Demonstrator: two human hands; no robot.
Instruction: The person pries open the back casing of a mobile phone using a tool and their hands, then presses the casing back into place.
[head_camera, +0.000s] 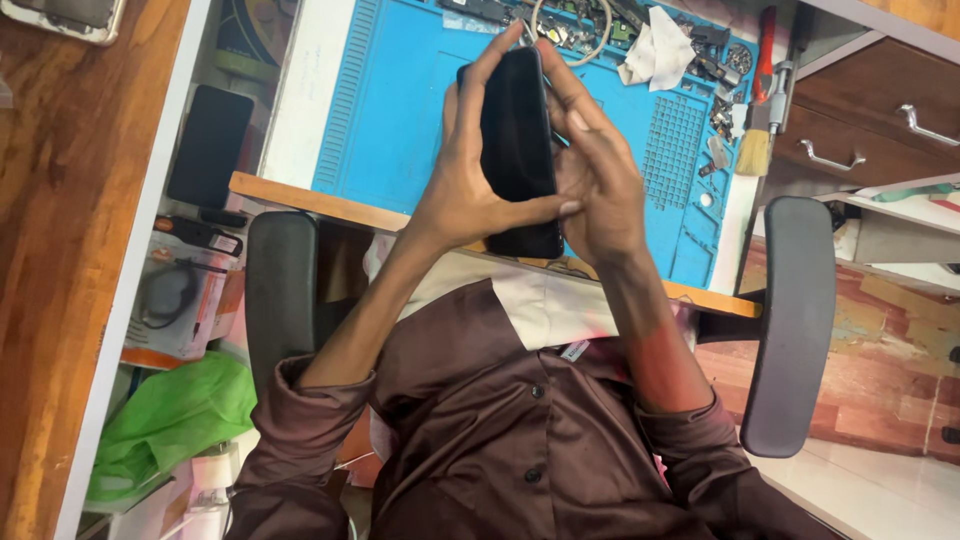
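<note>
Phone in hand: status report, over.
Left hand and right hand both grip black smartphone. Held above blue repair mat. Nothing in the way.

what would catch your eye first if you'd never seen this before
The black phone held upright in the middle, gripped between the left hand and the right hand. Behind it lies a bright blue work mat on the bench, with small parts, a white cloth and a brush along its right side.

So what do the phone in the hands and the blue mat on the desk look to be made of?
Phone: dark, glossy, likely glass, since its face catches a soft sheen; both the left hand and right hand grip it. Mat: matte blue, probably silicone or rubber, judging by its moulded ridges and grid of small pockets.
</note>
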